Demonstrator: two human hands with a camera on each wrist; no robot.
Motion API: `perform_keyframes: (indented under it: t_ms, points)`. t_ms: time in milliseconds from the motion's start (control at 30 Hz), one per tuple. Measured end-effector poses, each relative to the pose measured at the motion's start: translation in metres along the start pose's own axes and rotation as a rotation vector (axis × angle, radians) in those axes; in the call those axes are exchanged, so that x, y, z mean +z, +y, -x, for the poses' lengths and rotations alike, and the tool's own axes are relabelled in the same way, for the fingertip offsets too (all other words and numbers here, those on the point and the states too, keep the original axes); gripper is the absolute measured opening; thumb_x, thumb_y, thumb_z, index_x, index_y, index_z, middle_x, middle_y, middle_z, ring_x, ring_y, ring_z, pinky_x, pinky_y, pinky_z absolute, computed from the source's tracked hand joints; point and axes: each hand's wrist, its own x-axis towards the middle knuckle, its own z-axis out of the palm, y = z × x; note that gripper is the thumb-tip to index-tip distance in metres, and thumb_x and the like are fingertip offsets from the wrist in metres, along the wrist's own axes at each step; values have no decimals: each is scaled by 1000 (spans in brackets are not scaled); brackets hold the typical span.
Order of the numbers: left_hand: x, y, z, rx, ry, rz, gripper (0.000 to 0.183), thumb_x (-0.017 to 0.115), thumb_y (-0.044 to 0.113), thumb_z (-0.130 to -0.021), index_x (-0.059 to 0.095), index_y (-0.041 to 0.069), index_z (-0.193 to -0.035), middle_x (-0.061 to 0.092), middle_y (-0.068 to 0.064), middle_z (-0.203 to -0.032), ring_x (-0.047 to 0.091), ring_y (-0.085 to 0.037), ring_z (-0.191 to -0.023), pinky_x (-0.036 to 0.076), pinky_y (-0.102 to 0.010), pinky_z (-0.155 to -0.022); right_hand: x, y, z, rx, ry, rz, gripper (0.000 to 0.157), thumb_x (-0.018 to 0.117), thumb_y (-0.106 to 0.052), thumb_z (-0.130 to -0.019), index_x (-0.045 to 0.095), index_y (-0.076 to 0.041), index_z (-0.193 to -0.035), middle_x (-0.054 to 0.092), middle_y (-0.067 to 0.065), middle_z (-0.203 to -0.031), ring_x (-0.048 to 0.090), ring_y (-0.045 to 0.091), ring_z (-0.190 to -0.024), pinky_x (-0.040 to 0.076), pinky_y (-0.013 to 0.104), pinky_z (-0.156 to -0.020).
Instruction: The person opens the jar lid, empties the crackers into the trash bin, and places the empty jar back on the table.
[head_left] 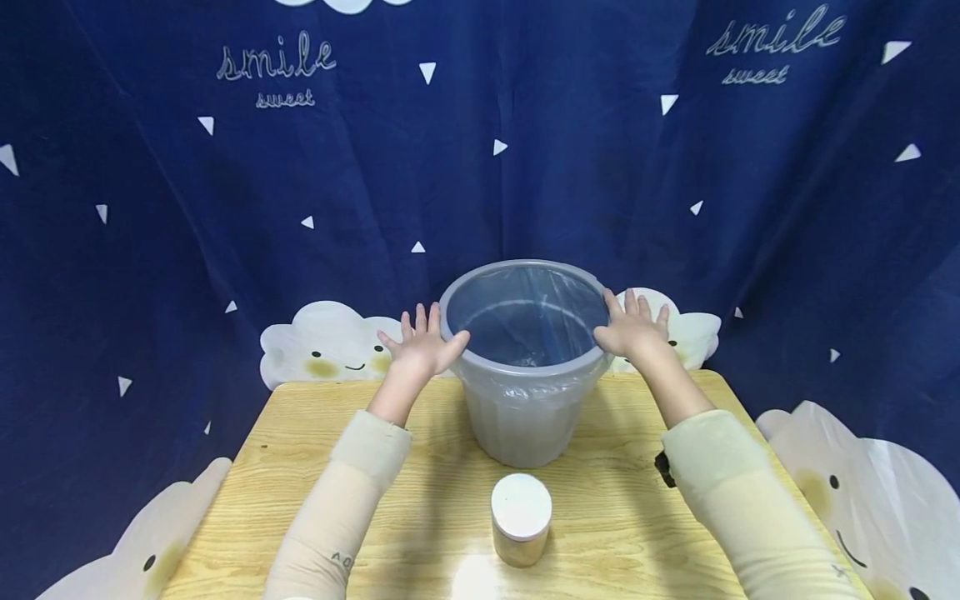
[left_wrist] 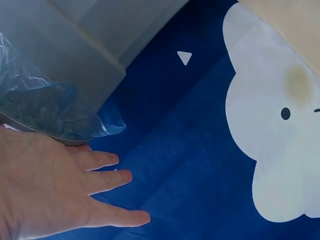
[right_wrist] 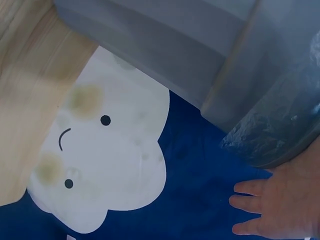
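A grey trash bin (head_left: 525, 429) stands upright at the far side of the wooden table. It is lined with a clear plastic bag (right_wrist: 280, 120) whose edge hangs down outside, below the grey rim (head_left: 528, 369). At the rim's left side, my left hand (head_left: 422, 343) has its fingers straight and spread, the thumb lying at the rim. My right hand (head_left: 633, 329) touches the opposite side of the rim in the same way, fingers fanned out. Both wrist views show the palm close by the bag's overhanging edge.
In front of the bin, a short cylindrical container (head_left: 521, 521) with a white top and tan side stands on the wooden table (head_left: 300, 467). Behind hangs a dark blue curtain (head_left: 360, 183) with white triangles and smiling clouds. A small black object (head_left: 664, 469) shows at the right sleeve.
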Motion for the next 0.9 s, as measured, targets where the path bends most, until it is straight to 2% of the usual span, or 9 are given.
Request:
perform_keyframes:
  t_ms: [367,900]
  points:
    - [-2,-12,-3,-15,-16,20,81,29,61,-87,4,14,-148,1,-15,-153,-3,-36,-138,-3,-70,-98,4,-11,-2,-3,-10,-16,73,34,-26,-83,4,-5,-146,-3,31,-147,-2,46,-135,-9,63,-102]
    - [-5,-24,-4,-34,-16,61,80,30,59,-88,3,14,-148,1,-15,-152,-5,-36,-138,-4,-70,-98,8,-24,-5,-10,13,-2,72,34,-26,-84,7,-5,-146,1,31,-147,1,45,-135,-7,63,-103]
